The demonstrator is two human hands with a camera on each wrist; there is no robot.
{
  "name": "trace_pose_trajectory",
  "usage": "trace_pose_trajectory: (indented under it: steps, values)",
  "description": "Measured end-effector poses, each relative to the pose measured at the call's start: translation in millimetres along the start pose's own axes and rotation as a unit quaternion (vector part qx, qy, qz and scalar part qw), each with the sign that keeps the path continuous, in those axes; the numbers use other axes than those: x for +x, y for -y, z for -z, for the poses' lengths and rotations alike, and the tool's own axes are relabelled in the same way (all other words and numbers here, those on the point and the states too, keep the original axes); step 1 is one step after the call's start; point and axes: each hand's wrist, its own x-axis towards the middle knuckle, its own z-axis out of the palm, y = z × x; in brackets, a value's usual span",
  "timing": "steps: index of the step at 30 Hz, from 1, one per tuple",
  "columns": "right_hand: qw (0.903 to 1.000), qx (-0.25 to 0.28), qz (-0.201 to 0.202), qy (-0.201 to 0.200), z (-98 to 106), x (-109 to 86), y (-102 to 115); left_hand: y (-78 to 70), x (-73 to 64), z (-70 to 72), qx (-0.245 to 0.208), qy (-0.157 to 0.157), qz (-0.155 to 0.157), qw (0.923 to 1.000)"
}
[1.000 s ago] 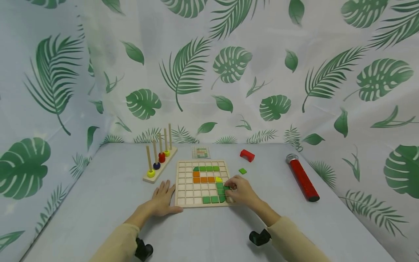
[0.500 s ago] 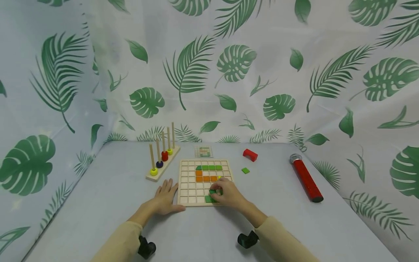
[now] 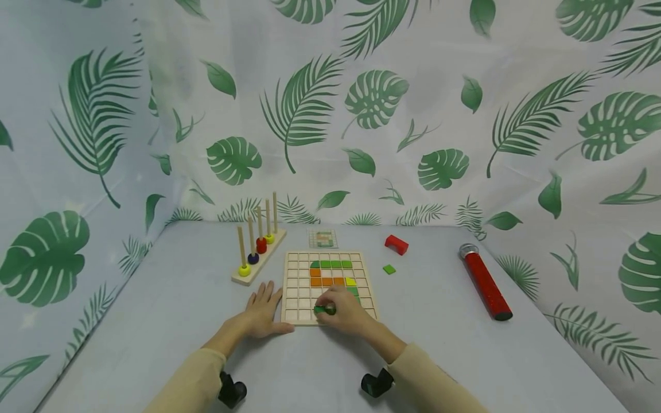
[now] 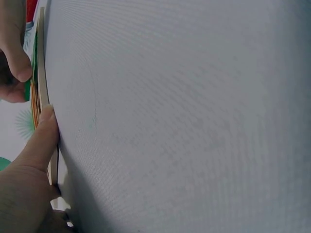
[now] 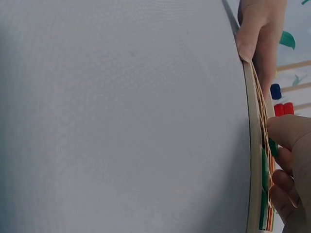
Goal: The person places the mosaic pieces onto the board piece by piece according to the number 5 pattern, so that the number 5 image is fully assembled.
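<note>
A wooden grid board [image 3: 299, 292] lies on the table with green, orange and yellow tiles set in its cells. My right hand [image 3: 345, 310] is over the board's near part and pinches a green tile [image 4: 27, 91] between thumb and finger. In the right wrist view that tile shows tilted just above the board. My right hand hides several of the tiles beneath it. At the board's left edge my left hand [image 3: 262, 312] rests with fingers spread, its thumb touching the near left corner.
A peg stacker [image 3: 260, 261] with coloured beads stands back left. Behind the board lies a small pattern card [image 3: 323, 238]. To the right are a loose green tile [image 3: 389, 269], a red arch block [image 3: 396, 245] and a red microphone-like tube [image 3: 485, 282].
My right hand has moved left from the board's right side to its near middle, carrying a green tile. The left hand stays at the board's left edge. The head view has shifted slightly.
</note>
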Motion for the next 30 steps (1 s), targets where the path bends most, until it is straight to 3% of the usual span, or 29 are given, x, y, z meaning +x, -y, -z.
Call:
trace_pose_trajectory:
  steps: [19,23,30]
  values:
    - [0.9999,-0.005,-0.002,0.011,-4.3,-0.8,0.0,1.9,2.3,-2.5,0.003,0.002,0.003,1.0000]
    - [0.9998,0.020,-0.008,-0.004,-0.3,0.9,-2.7,0.7,1.4,-2.4,0.000,-0.002,0.000,1.0000]
    - [0.9962,0.040,-0.038,-0.068,8.8,5.1,-18.9,-0.4,-1.8,-0.7,-0.022,-0.005,-0.009,0.9997]
